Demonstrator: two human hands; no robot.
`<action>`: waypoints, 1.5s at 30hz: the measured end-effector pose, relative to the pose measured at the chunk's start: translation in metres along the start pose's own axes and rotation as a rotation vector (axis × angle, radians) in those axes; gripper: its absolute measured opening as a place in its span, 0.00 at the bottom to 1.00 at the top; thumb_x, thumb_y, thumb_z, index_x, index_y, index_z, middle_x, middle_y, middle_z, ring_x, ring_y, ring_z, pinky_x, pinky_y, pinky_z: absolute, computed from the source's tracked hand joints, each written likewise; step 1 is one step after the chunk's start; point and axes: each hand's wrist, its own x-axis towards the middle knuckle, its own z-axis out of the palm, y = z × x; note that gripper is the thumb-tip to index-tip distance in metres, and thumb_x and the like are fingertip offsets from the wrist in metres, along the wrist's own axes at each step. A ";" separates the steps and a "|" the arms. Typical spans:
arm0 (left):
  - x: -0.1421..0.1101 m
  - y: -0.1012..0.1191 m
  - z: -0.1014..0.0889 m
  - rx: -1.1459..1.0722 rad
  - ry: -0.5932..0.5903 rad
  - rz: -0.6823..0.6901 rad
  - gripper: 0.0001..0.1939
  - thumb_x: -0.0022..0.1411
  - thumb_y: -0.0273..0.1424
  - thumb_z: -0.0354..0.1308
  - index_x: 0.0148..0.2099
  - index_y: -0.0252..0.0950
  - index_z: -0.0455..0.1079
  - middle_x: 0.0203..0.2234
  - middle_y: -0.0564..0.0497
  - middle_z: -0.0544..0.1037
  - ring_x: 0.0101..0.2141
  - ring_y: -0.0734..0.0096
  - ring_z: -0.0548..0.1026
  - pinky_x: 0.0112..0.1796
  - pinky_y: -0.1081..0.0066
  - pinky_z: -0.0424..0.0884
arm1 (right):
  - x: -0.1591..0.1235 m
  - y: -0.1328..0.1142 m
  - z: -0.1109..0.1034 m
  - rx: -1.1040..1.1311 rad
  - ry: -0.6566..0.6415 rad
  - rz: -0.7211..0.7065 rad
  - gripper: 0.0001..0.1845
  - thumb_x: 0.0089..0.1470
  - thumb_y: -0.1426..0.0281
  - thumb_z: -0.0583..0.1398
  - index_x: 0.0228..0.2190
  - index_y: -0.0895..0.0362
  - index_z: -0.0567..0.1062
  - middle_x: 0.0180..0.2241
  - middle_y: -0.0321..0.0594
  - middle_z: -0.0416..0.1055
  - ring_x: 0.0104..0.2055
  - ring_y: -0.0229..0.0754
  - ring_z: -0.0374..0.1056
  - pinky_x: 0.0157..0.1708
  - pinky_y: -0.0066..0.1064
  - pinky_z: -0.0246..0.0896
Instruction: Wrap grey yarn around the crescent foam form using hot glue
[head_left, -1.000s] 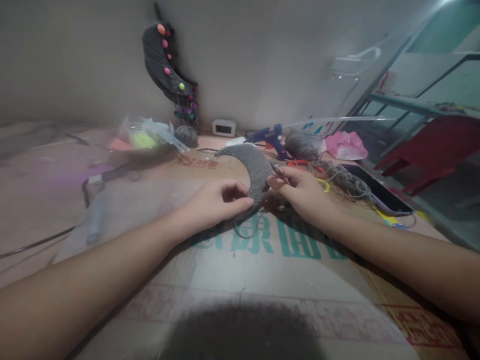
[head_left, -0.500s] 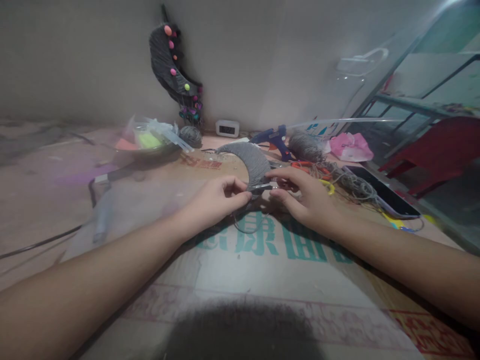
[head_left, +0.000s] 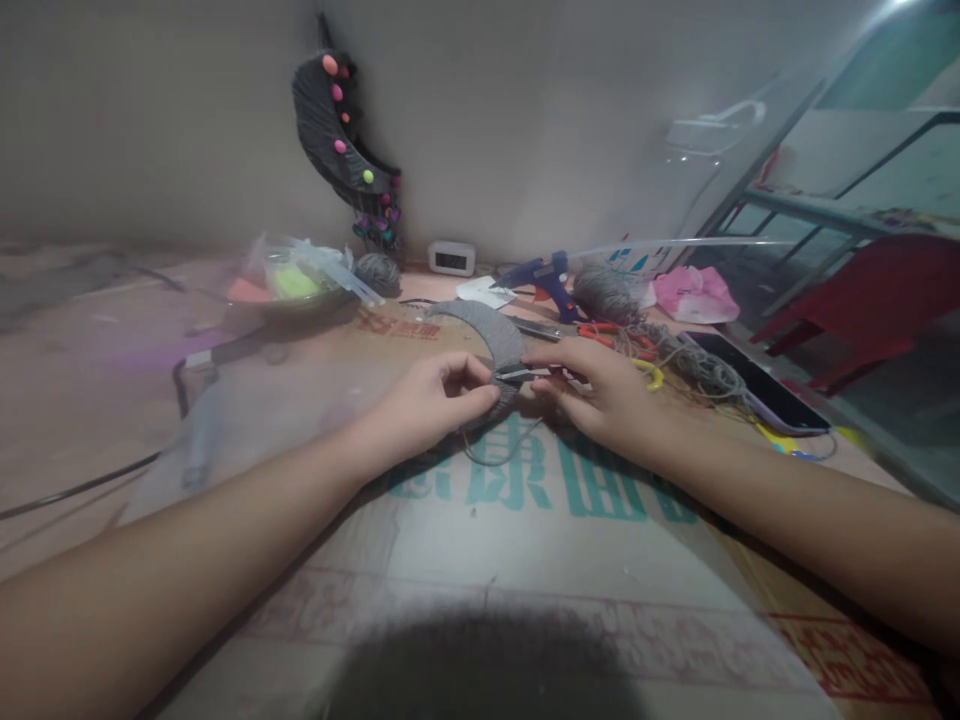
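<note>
A crescent moon shape (head_left: 491,335) wrapped in grey yarn is held upright in the middle, over the cardboard. My left hand (head_left: 442,395) pinches its lower part between thumb and fingers. My right hand (head_left: 592,385) is closed on a slim metal two-pronged tool (head_left: 521,376), whose tips meet the yarn beside my left thumb. Whether it is tweezers or small scissors I cannot tell. Below the crescent hangs a loose grey yarn end (head_left: 491,460).
Printed cardboard (head_left: 510,560) covers the table. Behind are a glue gun (head_left: 551,285), a small clock (head_left: 451,259), yarn balls (head_left: 379,272) and a bowl (head_left: 300,305). To the right lie orange-handled scissors (head_left: 600,330), tangled yarn (head_left: 709,370) and a phone (head_left: 757,385). A decorated dark crescent (head_left: 322,120) hangs on the wall.
The crescent has dropped slightly and tilts to the left, uncovering white paper and a metal blade behind. The tool's prongs show more clearly at the yarn. Both hands keep their grip.
</note>
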 end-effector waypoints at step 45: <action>0.003 -0.005 0.000 -0.018 0.009 -0.040 0.13 0.55 0.40 0.62 0.36 0.35 0.69 0.23 0.54 0.73 0.22 0.76 0.69 0.23 0.76 0.64 | 0.000 -0.001 0.000 -0.100 0.021 -0.076 0.09 0.59 0.69 0.58 0.40 0.56 0.76 0.32 0.42 0.75 0.34 0.43 0.69 0.35 0.33 0.62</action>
